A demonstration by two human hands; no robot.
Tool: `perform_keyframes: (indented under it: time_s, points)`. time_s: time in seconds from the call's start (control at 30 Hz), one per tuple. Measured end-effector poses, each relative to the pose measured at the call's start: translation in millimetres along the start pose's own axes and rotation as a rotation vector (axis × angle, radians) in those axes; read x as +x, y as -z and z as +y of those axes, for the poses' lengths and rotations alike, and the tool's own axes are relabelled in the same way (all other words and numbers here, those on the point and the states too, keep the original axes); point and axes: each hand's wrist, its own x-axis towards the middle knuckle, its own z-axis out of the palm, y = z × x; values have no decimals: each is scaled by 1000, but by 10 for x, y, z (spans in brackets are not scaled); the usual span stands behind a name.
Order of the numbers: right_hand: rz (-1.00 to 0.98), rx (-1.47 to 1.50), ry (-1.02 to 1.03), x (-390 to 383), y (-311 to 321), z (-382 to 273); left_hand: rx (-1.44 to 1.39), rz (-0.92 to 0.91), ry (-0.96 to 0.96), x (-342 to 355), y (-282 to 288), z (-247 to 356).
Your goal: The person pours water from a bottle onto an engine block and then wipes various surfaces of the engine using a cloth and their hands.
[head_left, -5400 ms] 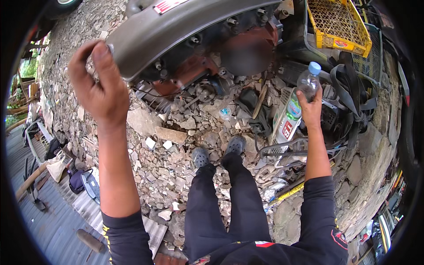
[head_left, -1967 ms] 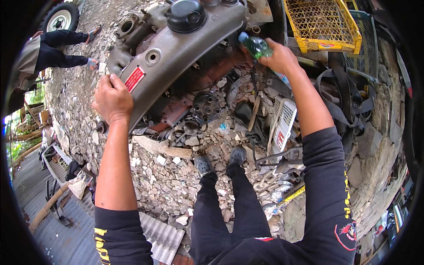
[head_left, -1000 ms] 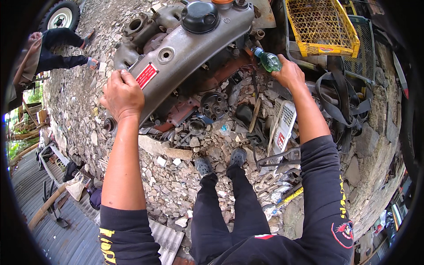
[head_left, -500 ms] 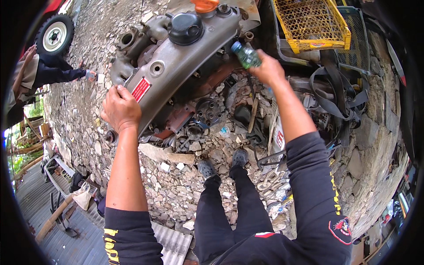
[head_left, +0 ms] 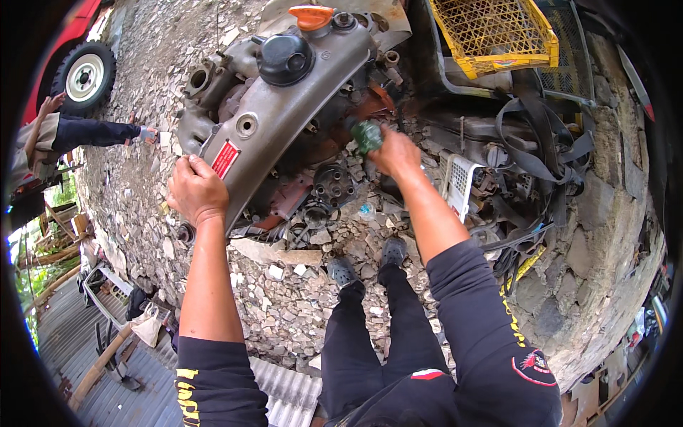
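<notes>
My left hand (head_left: 197, 186) grips the near left edge of a grey metal engine cover (head_left: 288, 114), its fingers curled beside a red label. The cover carries a black round cap (head_left: 284, 58) and an orange cap (head_left: 311, 18), and sits on an engine (head_left: 284, 198) with rust-red parts. My right hand (head_left: 393, 151) holds a green-looking plastic bottle (head_left: 366, 135), tilted with its top toward the engine's side, under the cover's right part. Whether the bottle touches the engine, I cannot tell.
A person (head_left: 85, 130) is at the far left near a red vehicle's wheel (head_left: 83, 77). A yellow crate (head_left: 493, 66), black straps (head_left: 526, 121) and a white plastic grate (head_left: 455, 185) lie at the right. Rubble (head_left: 292, 320) surrounds my feet; corrugated sheets (head_left: 284, 388) lie lower left.
Since the oldest frame, my left hand came down onto the cover and the upright bottle was tipped toward the engine. Over the last second, my right hand moved left and slightly down along the engine.
</notes>
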Motion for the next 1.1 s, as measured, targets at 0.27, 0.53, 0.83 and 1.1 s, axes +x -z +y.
perform_keyframes:
  time_s: [0.27, 0.53, 0.83, 1.1]
  points:
    - [-30, 222, -79, 282, 59, 162, -14, -9, 5, 21, -17, 26]
    - [-466, 389, -1, 259, -23, 40, -16, 3, 7, -15, 9, 8]
    - [-122, 348, -62, 662, 73, 361, -15, -23, 11, -36, -4, 38]
    - [-237, 245, 103, 489, -15, 245, -27, -4, 13, -28, -24, -2]
